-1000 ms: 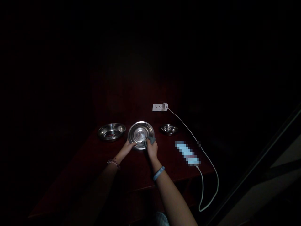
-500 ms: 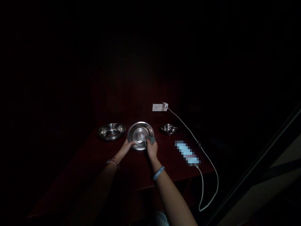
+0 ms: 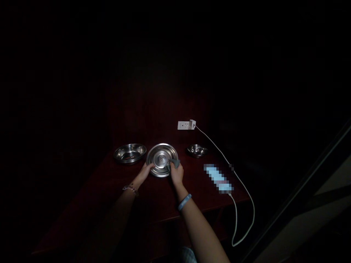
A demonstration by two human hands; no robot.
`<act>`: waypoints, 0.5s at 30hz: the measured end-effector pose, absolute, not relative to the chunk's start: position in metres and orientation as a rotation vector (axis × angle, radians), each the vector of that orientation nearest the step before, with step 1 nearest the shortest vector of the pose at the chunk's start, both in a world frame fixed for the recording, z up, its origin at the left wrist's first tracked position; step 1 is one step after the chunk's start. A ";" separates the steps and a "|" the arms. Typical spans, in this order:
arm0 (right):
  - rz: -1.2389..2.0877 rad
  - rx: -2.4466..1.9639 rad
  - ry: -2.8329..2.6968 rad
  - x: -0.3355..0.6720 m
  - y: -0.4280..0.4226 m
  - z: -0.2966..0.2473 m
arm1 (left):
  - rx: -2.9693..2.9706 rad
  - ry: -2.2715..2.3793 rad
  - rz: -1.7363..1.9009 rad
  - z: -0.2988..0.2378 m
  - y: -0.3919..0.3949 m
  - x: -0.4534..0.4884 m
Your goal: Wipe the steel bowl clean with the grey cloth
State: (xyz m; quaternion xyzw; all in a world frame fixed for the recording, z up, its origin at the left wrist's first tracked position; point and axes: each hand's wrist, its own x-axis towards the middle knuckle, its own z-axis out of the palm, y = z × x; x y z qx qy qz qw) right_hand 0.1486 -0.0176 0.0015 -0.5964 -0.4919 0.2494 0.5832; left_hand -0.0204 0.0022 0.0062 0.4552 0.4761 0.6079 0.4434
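A round steel plate (image 3: 160,157) is tilted up off the dark red table (image 3: 115,197) in front of me. My left hand (image 3: 145,171) grips its lower left rim. Closed on a small grey cloth (image 3: 173,163), my right hand (image 3: 177,174) presses it against the plate's lower right rim. My left wrist carries a beaded bracelet and my right wrist a blue band.
A steel bowl (image 3: 129,152) sits left of the plate and a smaller steel bowl (image 3: 197,150) to its right. A lit phone (image 3: 218,178) lies at the right, its white cable (image 3: 241,204) running to a white power strip (image 3: 186,125). The surroundings are dark.
The plate has shifted slightly left and lower, and both hands have moved with it. The cloth stays at the plate's right rim.
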 end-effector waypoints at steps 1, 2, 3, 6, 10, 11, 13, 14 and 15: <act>0.581 -1.394 -1.145 0.149 -0.018 0.002 | 1.108 1.187 1.492 0.007 0.001 -0.020; 0.580 -1.391 -1.141 0.149 -0.019 0.003 | 1.097 1.192 1.468 0.007 -0.001 -0.019; 0.581 -1.389 -1.136 0.149 -0.020 0.005 | 1.095 1.192 1.450 0.008 -0.003 -0.018; 0.597 -1.382 -1.122 0.148 -0.023 0.008 | 1.147 1.157 1.438 0.007 -0.005 -0.016; 0.614 -1.359 -1.088 0.147 -0.024 0.010 | 1.209 1.085 1.478 0.006 -0.006 -0.012; 0.615 -1.349 -1.079 0.147 -0.024 0.010 | 1.229 1.072 1.494 0.006 -0.006 -0.011; 0.617 -1.331 -1.063 0.147 -0.024 0.010 | 1.283 1.045 1.528 0.006 -0.007 -0.010; 0.619 -1.323 -1.058 0.148 -0.024 0.010 | 1.314 1.027 1.542 0.007 -0.007 -0.009; 0.621 -1.317 -1.054 0.148 -0.023 0.009 | 1.342 1.010 1.556 0.007 -0.007 -0.009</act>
